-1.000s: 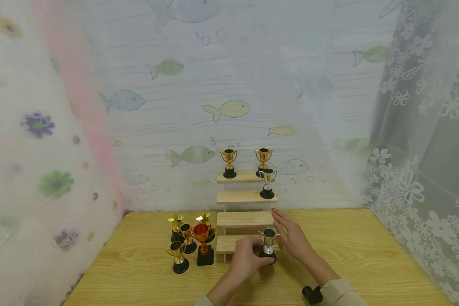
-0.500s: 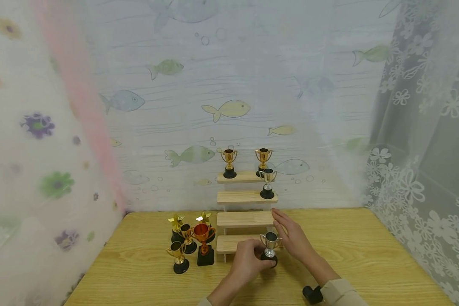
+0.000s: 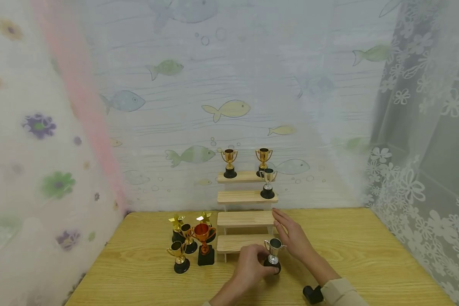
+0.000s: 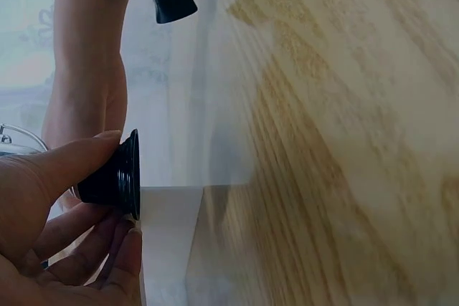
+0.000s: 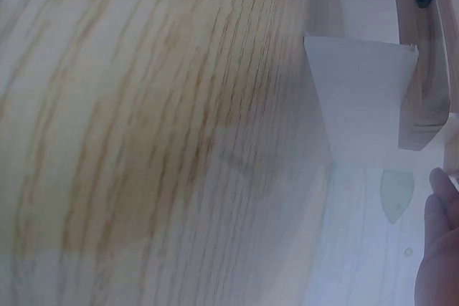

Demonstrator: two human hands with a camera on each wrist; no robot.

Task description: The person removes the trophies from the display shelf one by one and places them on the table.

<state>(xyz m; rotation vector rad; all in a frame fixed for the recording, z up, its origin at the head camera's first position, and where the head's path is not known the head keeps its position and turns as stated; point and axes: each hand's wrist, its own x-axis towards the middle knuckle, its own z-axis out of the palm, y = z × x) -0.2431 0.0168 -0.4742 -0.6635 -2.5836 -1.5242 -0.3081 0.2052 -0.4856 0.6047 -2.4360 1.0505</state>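
The silver cup [image 3: 275, 250] is in the left hand [image 3: 249, 264], in front of the right end of the lowest tier [image 3: 235, 243] of the stand [image 3: 245, 219], mouth up and leaning slightly. Thumb and fingers pinch its black base [image 4: 107, 180], which seems to be off the counter [image 3: 367, 255]. The right hand [image 3: 295, 240] has its fingers straight and together beside the stand; whether they touch it, I cannot tell. The cup is probably light, stiff plastic, its shiny bowl a little slippery; the 2 thin handles [image 3: 266, 244] look likeliest to snap, so the base is the sound hold. No brand or writing can be read on either cup or stand
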